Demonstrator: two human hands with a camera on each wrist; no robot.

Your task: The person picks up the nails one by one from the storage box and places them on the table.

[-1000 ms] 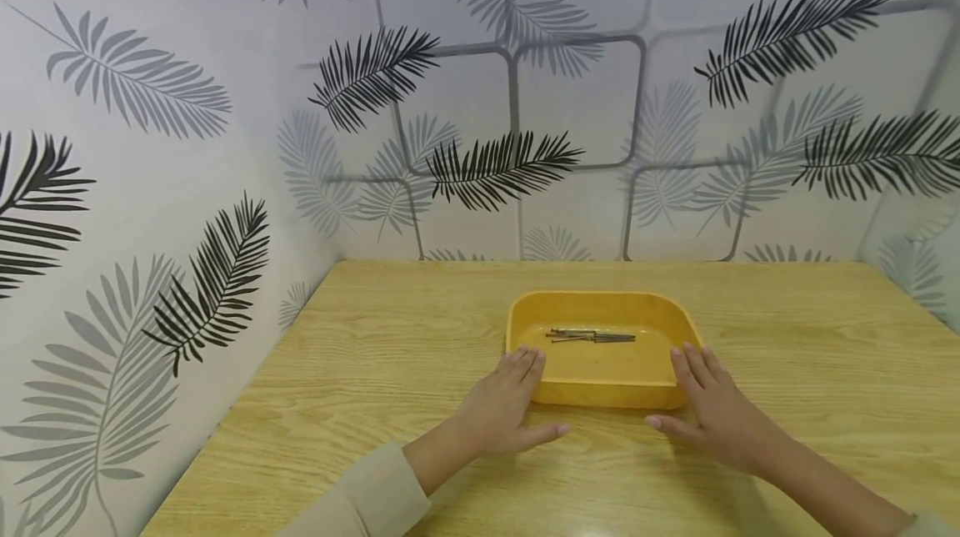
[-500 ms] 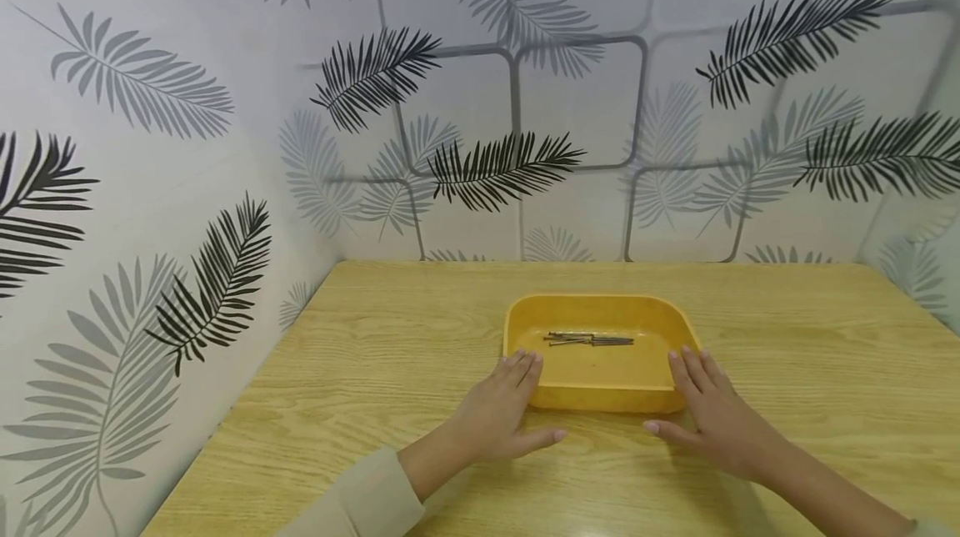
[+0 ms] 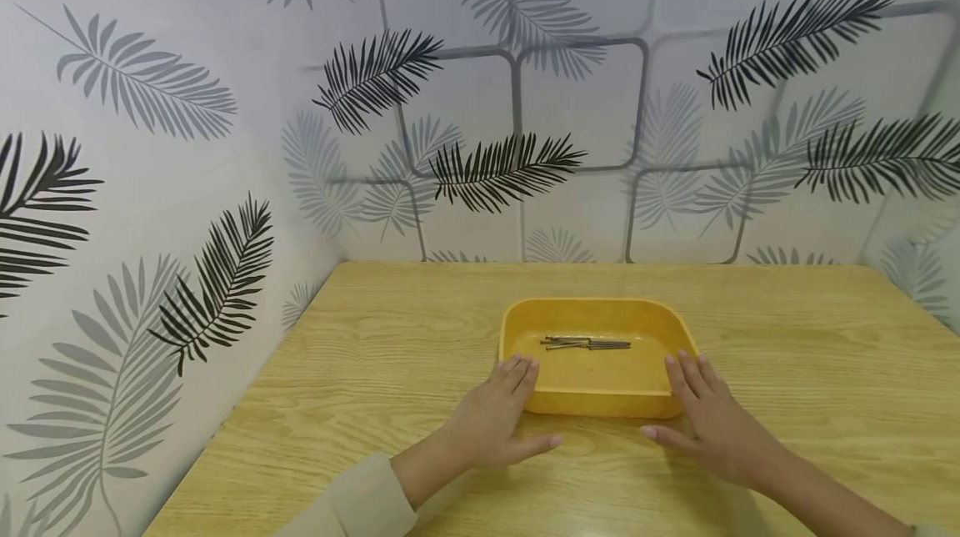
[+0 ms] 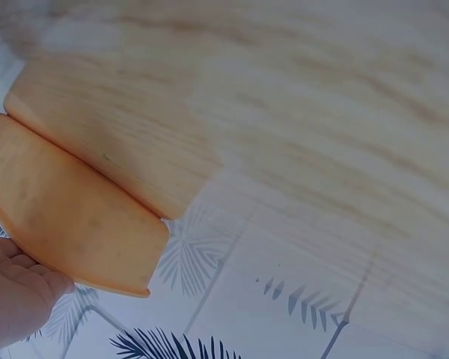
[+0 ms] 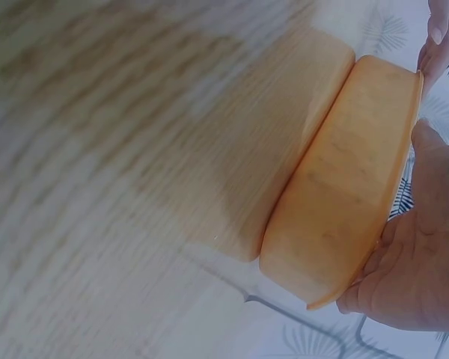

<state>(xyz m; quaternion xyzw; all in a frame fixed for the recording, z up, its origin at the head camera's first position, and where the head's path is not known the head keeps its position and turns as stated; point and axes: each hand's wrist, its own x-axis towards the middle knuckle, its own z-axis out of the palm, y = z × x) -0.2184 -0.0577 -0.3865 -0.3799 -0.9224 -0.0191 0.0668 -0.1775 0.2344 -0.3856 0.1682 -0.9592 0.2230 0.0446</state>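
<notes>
A shallow yellow plastic tray (image 3: 592,404) sits on the wooden table. Several thin dark nails (image 3: 587,343) lie bunched together on its floor, left of the middle. My left hand (image 3: 495,414) rests at the near left corner, straight fingertips over the rim and thumb pointing inward. At the near right corner my right hand (image 3: 723,429) touches the rim in the same way, fingers extended. The left wrist view shows the tray's outer wall (image 4: 75,202) with the left fingers at its rim. In the right wrist view, right fingers lie along the rim of the tray (image 5: 333,179).
The wooden table (image 3: 390,337) reaches back to a wall (image 3: 465,220) papered with leaf patterns. Another patterned wall (image 3: 247,145) borders the table's left side. Bare wood shows around the tray on all sides.
The tray, with the nails in it, has slid slightly toward me and a little to the left. Both hands have moved with it, keeping their places at its corners.
</notes>
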